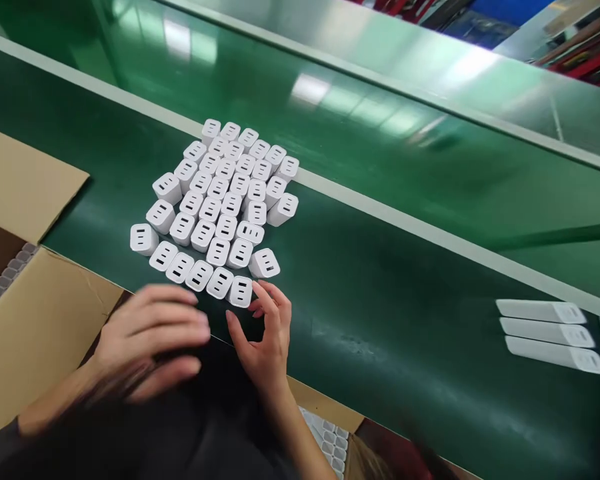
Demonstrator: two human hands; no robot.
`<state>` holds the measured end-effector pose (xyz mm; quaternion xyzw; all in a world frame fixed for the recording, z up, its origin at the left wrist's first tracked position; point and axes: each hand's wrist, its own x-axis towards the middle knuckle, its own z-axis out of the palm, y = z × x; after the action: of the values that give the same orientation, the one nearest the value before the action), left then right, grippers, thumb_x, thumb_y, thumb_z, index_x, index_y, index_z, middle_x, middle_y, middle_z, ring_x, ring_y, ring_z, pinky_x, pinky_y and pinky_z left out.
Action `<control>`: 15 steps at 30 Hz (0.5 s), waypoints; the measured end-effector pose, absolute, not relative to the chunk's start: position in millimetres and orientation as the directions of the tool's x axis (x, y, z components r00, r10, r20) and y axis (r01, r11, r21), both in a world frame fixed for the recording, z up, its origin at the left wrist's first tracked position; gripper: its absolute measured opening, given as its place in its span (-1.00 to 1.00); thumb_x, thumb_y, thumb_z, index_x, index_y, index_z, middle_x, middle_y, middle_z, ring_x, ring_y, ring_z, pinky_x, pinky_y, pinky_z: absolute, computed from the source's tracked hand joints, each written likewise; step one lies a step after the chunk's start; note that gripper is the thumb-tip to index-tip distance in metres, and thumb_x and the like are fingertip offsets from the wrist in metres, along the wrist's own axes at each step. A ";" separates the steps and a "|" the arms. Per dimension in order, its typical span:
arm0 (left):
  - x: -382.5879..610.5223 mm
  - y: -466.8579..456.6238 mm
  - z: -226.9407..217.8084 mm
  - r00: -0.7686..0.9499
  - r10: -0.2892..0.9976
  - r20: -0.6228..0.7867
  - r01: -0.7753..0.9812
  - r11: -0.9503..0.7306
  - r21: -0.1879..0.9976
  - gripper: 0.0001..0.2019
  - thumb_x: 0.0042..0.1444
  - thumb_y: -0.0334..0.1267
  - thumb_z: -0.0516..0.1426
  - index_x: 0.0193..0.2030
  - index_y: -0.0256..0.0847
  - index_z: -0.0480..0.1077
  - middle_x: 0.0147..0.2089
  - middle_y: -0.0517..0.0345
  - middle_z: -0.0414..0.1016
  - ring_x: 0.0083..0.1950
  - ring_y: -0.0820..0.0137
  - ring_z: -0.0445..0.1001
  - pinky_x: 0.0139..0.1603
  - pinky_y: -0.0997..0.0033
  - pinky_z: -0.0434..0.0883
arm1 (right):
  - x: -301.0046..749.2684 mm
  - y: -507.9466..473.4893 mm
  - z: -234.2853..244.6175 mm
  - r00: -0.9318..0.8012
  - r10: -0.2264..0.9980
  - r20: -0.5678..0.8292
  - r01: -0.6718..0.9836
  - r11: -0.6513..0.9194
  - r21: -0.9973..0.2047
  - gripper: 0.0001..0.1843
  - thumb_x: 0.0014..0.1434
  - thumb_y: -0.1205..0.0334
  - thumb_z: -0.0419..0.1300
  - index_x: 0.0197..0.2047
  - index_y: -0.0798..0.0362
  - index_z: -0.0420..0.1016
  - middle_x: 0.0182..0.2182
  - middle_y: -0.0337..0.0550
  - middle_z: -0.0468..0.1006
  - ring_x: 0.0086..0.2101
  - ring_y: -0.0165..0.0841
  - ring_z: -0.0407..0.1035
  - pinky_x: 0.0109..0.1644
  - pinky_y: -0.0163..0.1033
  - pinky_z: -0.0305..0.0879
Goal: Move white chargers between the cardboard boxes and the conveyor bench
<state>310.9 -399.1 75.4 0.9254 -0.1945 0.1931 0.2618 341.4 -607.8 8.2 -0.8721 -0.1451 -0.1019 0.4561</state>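
Several white charger blocks [210, 209] with dark port slots on top stand upright in close, uneven rows on a green work surface [380, 287]. My right hand [267, 333] is by the front right end of the nearest row. Its fingers are curved and spread, touching or almost touching the end charger [241, 292]; nothing shows between thumb and fingers. Slightly blurred, my left hand [155, 333] hovers in front of the left part of that row, fingers extended and thumb apart, with nothing in it.
Three white chargers [547, 333] lie on their sides at the right. Open cardboard flaps [25, 173] border the left edge, with packed white pieces [5, 280] below. Another box of white pieces [333, 443] sits under the front edge. A pale strip [380, 207] runs along the surface.
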 end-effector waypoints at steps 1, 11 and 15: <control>316.2 -401.8 72.2 0.828 -0.232 0.511 -0.447 -0.823 0.351 -0.71 0.16 -0.01 0.23 0.00 0.05 0.45 -0.10 0.14 0.56 -0.02 0.19 0.46 -0.08 0.12 0.44 | 341.0 -608.4 8.4 0.935 0.167 0.312 0.351 -0.543 -0.762 -0.40 0.22 0.27 0.24 0.29 -0.15 0.18 0.11 0.02 0.29 -0.21 -0.30 0.36 -0.16 -0.08 0.49; 349.5 -416.7 46.5 0.796 -0.329 0.508 -0.368 -0.930 -0.026 -0.58 0.12 0.01 0.27 0.09 -0.05 0.45 0.00 0.15 0.56 0.03 0.18 0.36 -0.01 0.13 0.13 | 340.4 -608.2 7.9 0.928 0.127 0.350 0.359 -0.554 -0.751 -0.48 0.22 0.30 0.24 0.22 -0.17 0.32 0.15 0.01 0.28 -0.19 -0.29 0.40 -0.14 -0.07 0.49; 352.4 -404.3 56.4 0.783 -0.470 0.408 -0.568 -0.807 0.162 -0.73 0.16 -0.27 0.20 0.00 0.07 0.49 0.06 0.26 0.54 0.13 0.18 0.34 0.04 0.12 0.17 | 339.8 -610.4 7.7 0.926 0.078 0.370 0.349 -0.551 -0.758 -0.51 0.21 0.28 0.25 0.20 -0.13 0.33 0.09 -0.01 0.39 -0.01 -0.17 0.39 -0.04 -0.02 0.47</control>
<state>352.4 -404.3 56.4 0.9339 -0.2778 0.1769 0.1391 339.8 -610.4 7.7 -0.8681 -0.1231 -0.1484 0.4574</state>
